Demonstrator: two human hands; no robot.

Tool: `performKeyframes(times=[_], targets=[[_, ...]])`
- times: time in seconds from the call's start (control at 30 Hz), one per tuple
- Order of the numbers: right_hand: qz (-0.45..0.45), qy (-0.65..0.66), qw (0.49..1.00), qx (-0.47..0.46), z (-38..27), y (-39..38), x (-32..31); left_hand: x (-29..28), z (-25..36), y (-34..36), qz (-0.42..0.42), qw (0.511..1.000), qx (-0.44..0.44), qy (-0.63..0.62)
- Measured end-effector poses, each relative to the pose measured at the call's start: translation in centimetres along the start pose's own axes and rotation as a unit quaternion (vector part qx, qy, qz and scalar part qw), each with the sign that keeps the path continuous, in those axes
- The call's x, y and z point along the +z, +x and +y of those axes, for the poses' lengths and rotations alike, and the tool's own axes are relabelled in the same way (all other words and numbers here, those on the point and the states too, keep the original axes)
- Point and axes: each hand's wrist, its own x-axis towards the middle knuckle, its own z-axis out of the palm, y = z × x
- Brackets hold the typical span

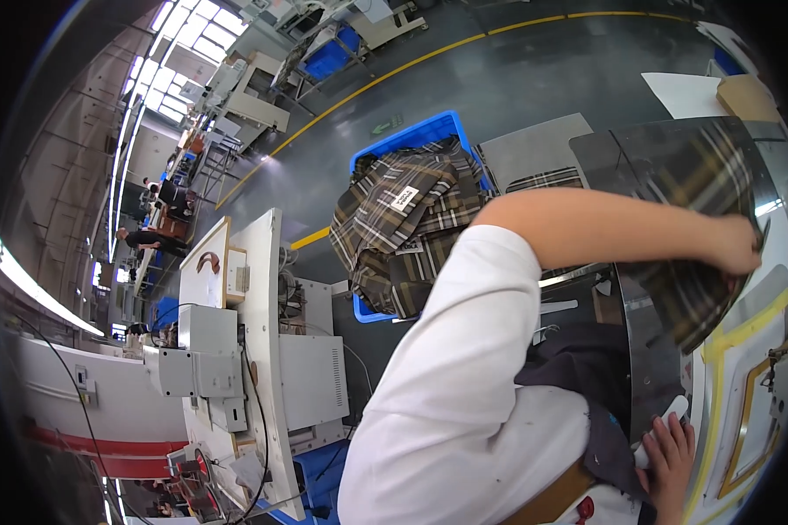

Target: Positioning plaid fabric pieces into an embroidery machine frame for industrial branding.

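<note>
My left arm, in a white sleeve, reaches across to the right. Its hand (pixel 734 245) is closed on a brown plaid cloth piece (pixel 687 293), which hangs above and below the grip over a dark worktable (pixel 617 144). The cloth is smeared by motion, and my left fingertips are partly hidden. Low on the right, my right hand (pixel 671 455) curls its fingers around a smooth white object with a rounded end (pixel 678 406); most of that object is covered, so its kind is unclear.
A blue crate (pixel 451 125) on the floor holds heaped plaid garments (pixel 394 214). Left of it stands a white machine table (pixel 267 350) with a grey box unit. A yellow-edged frame (pixel 718 385) lies at far right. Other people (pixel 153 238) are in the distance.
</note>
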Motion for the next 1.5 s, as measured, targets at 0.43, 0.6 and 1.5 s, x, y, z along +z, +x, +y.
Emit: performKeyframes(times=[0.43,0.6,1.5], targets=[[0.191,0.123,0.966,0.124,0.5,-0.7,-2.7,3.5,-4.6,3.7,0.102,0.900,0.323,0.273],[0.224,-0.018,0.964,0.144,0.6,1.2,-4.3,0.7,-3.9,-1.4,0.091,0.922,0.231,0.297],[0.182,-0.197,0.963,0.032,2.7,8.0,-3.6,-3.5,5.1,6.9,-0.297,0.936,0.034,0.186]])
